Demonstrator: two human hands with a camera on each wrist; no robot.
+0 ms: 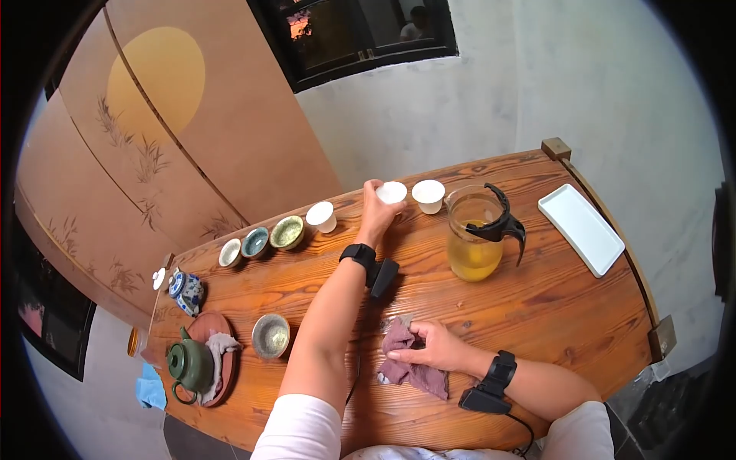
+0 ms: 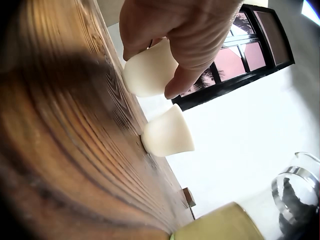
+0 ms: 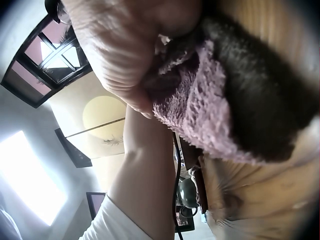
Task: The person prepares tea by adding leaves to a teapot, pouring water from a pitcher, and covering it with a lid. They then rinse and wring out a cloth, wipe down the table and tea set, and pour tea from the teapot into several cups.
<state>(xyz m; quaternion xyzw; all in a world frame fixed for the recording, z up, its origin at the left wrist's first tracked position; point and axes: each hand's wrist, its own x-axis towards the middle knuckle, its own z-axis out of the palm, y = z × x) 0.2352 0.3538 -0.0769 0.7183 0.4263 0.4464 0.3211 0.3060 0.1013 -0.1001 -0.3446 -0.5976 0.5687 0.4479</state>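
Note:
At the far edge of the table, my left hand [image 1: 375,216] grips a small white cup [image 1: 392,192] between thumb and fingers, close over the wood. The left wrist view shows this cup's rounded side [image 2: 149,75] under the fingers. A second white cup [image 1: 428,195] stands upright just to its right, and a third white cup [image 1: 322,216] stands to its left. Near the front edge, my right hand [image 1: 441,346] pinches a crumpled purple cloth [image 1: 399,360] on the tabletop. In the right wrist view the fuzzy cloth [image 3: 200,110] bunches beneath the thumb; some fingers are hidden.
A glass pitcher [image 1: 477,257] of yellow liquid stands right of the cups, with a white tray [image 1: 583,230] beyond. Leftward sit several glazed cups [image 1: 287,232], a grey bowl [image 1: 271,336], a blue-white pot [image 1: 185,291] and a green teapot [image 1: 192,366] on a round tray [image 1: 230,376].

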